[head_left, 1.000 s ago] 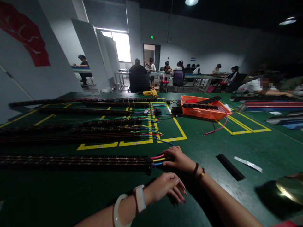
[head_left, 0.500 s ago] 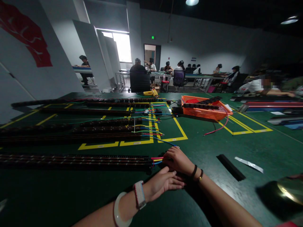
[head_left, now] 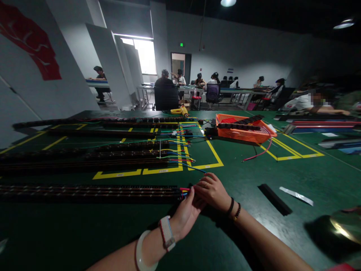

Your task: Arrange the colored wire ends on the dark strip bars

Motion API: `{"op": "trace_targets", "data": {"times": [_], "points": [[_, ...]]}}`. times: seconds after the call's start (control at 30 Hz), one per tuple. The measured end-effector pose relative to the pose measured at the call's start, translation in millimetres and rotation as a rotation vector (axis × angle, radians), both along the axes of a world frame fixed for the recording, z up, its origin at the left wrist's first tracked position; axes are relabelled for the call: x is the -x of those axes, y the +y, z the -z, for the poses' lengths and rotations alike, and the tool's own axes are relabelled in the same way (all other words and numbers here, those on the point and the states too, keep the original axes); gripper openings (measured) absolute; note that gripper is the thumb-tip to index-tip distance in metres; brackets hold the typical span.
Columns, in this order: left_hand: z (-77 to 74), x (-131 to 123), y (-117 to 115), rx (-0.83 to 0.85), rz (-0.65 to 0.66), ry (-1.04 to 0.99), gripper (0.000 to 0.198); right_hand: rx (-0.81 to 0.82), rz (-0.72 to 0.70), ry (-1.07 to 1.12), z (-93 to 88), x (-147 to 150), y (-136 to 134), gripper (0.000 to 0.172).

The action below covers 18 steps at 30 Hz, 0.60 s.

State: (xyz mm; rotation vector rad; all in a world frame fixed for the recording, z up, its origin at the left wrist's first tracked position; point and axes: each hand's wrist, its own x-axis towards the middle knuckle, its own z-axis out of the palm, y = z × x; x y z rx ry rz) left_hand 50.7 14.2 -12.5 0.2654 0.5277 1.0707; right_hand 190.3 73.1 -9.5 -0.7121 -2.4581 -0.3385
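Coloured wires (head_left: pixel 184 190), with red and blue showing, come out of the right end of a long black cable bundle (head_left: pixel 113 192) lying across the near table. My right hand (head_left: pixel 213 192) is closed over these wires from above, its fingers bent down towards the bundle's end. Close against it, my left hand (head_left: pixel 184 214) comes in from below with the thumb raised and the fingers curled round the wires under the right hand. The wire tips are hidden by the hands. A blue wire (head_left: pixel 194 168) from the bundle behind runs up to the right hand.
More black cable bundles (head_left: pixel 126 163) with loose coloured ends lie behind, across yellow tape outlines (head_left: pixel 163 171). Beyond stand an orange basket (head_left: pixel 244 134) and a yellow heat gun (head_left: pixel 182 110). A black strip (head_left: pixel 275 199), a white strip (head_left: pixel 296 195) and a brassy round object (head_left: pixel 345 226) lie right.
My left hand has risen and turned up towards the right hand, its spread fingers now curled in at the wires. The right hand has stayed nearly in place.
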Motion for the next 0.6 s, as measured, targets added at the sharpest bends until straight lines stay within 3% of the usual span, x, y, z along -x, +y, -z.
{"op": "trace_targets", "data": {"times": [0.2,0.6], "points": [[1.6,1,0,0.016,-0.008,0.005,0.02,0.085,-0.1,-0.049,-5.8,-1,2,0.016],[0.7,2,0,-0.012,0.022,0.004,0.03,0.28,-0.112,-0.042,-18.2,-5,3,0.02]]}}
